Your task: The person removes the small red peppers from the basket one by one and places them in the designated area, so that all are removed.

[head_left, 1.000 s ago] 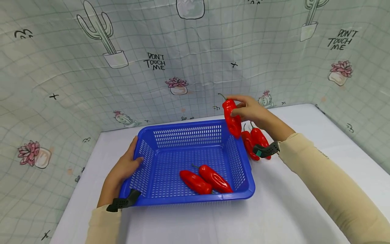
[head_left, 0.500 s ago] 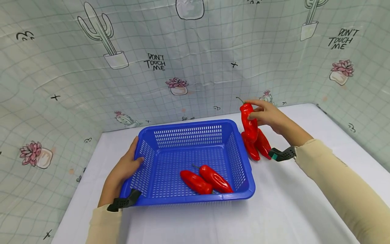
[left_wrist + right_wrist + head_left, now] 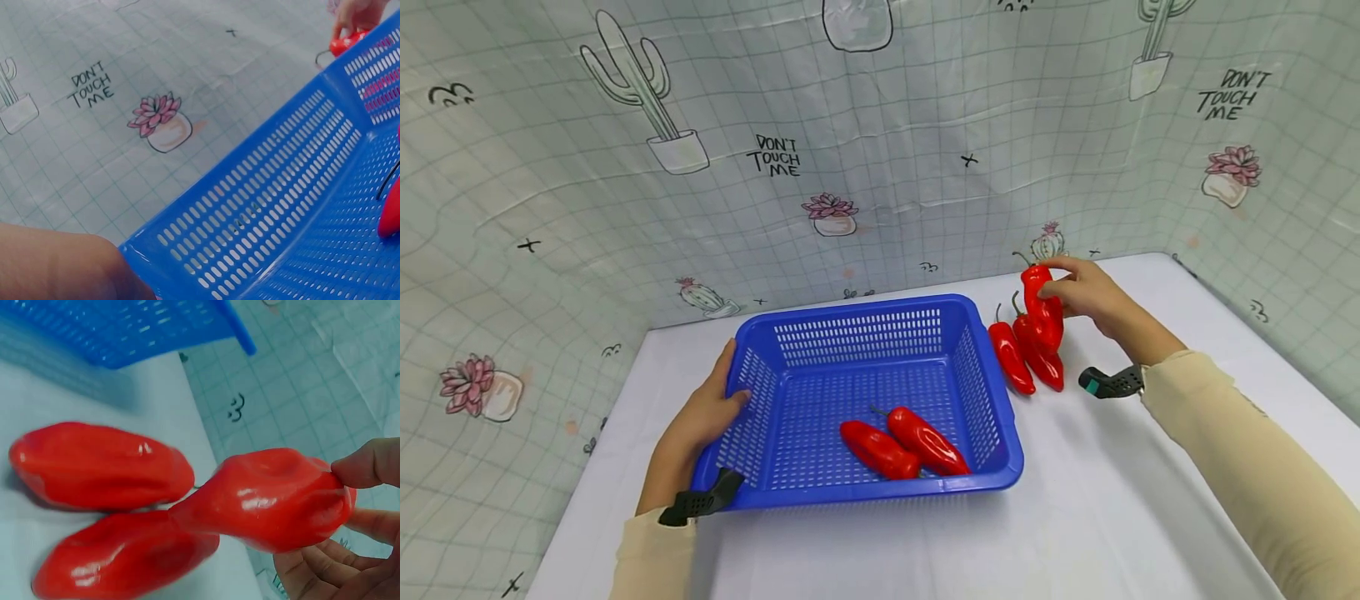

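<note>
My right hand (image 3: 1093, 296) pinches a red pepper (image 3: 1043, 308) near its stem end, between thumb and fingers. Its tip points down over two more red peppers lying side by side on the table, the nearer pepper (image 3: 1011, 360) close to the basket's right wall. In the right wrist view the held pepper (image 3: 269, 497) overlaps the lower pepper (image 3: 125, 556). A blue plastic basket (image 3: 842, 379) has my left hand (image 3: 711, 408) gripping its left rim, thumb inside and fingers outside. Inside, a stemmed pepper (image 3: 928, 442) lies beside another pepper (image 3: 880, 450) near the front wall.
The table (image 3: 880, 554) has a white cover. Behind it and at both sides hangs a pale grid-patterned cloth (image 3: 910, 183) printed with cacti and lettering. Black straps (image 3: 703, 498) sit on both wrists, over beige sleeves.
My right hand has carried the pepper from above the basket's right rim rightward and down, to over the peppers on the table. My left hand and the basket stay in place.
</note>
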Available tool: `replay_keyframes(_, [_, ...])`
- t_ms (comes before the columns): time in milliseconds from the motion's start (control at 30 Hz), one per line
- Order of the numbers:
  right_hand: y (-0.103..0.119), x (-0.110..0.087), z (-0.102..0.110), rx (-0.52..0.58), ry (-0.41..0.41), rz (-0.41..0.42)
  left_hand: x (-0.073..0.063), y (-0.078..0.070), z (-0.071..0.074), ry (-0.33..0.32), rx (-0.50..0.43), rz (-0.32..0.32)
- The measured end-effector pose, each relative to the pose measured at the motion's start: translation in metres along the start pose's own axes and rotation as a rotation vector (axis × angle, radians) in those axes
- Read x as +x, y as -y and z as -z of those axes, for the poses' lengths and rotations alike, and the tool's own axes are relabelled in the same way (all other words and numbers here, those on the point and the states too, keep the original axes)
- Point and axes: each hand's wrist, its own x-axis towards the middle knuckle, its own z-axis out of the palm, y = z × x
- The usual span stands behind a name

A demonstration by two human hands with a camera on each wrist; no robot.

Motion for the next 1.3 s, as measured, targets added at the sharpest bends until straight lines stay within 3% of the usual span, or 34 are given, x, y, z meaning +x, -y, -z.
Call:
replay_keyframes(367, [-0.033,0.005,0.011,-0.037,-0.077,-0.16,-0.002,-0.001,-0.001,-0.01,-0.015,-0.013])
replay_keyframes(600, [-0.049,0.004,0.007,-0.043,-0.077,-0.198,-0.003,-0.002,-0.001,-0.01,-0.015,-0.006])
replay_keyframes(833, [-0.057,0.0,-0.002,-0.09,-0.073,-0.167,-0.003,-0.003,0.0,-0.008,-0.022,0.0])
replay_keyframes(967, [-0.06,-0.003,-0.008,-0.242,-0.087,-0.092,-0.003,-0.004,0.001,-0.006,-0.023,0.0])
replay_keyframes(1100, [-0.06,-0.006,-0.012,-0.374,-0.117,-0.023,-0.003,-0.004,0.001,-0.005,-0.022,-0.004])
replay_keyframes(1300, [-0.05,-0.008,-0.012,-0.407,-0.207,0.001,-0.003,-0.003,0.001,0.001,-0.018,-0.01])
